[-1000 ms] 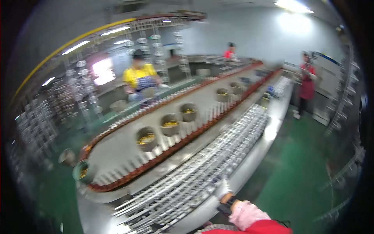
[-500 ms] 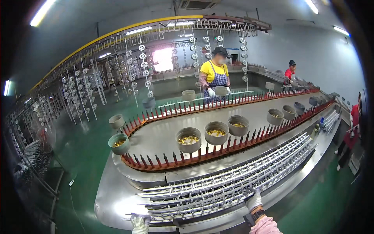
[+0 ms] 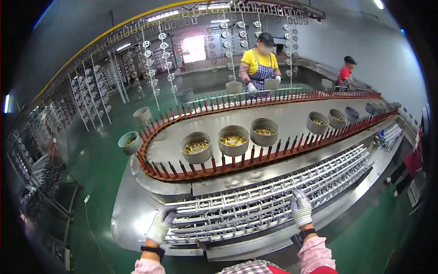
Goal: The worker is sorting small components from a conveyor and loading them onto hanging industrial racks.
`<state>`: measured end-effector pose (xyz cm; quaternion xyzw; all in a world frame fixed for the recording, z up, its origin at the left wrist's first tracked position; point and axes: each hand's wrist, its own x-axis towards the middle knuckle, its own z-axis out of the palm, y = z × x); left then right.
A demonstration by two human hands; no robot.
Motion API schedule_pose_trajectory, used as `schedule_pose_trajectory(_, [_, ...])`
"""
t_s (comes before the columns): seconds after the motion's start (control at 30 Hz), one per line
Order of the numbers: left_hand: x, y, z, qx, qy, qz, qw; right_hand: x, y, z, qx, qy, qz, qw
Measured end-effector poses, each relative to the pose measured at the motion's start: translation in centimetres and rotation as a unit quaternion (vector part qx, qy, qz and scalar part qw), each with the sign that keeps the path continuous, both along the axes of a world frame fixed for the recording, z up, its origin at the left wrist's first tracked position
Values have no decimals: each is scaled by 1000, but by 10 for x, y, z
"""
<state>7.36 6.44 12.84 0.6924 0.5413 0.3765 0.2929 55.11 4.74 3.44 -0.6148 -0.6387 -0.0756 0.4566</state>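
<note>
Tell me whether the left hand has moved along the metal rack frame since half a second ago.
Cannot tell for sure: the left hand rests at the near left end of the metal rack frame as before, but the camera itself shifted.

Bright ceiling strip lights and a glaring far window; sharp centre, edges bent and dark.

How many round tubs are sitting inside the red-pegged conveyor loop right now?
7, possibly more hidden: three together near the person's end, then two, and two darker ones farther right.
</note>
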Motion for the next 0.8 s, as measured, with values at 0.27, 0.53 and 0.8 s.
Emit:
schedule_pose_trajectory(0.27, [117, 124, -15, -8, 29, -110, 993, 0, 17, -32, -102, 191, -25, 976])
schedule_pose_trajectory(0.53, [100, 286, -129, 209, 338, 62, 916, -18, 29, -49, -65, 293, 38, 953])
schedule_pose_trajectory(0.8, [127, 234, 26, 377, 437, 253, 776, 2, 31, -65, -49, 151, -34, 987])
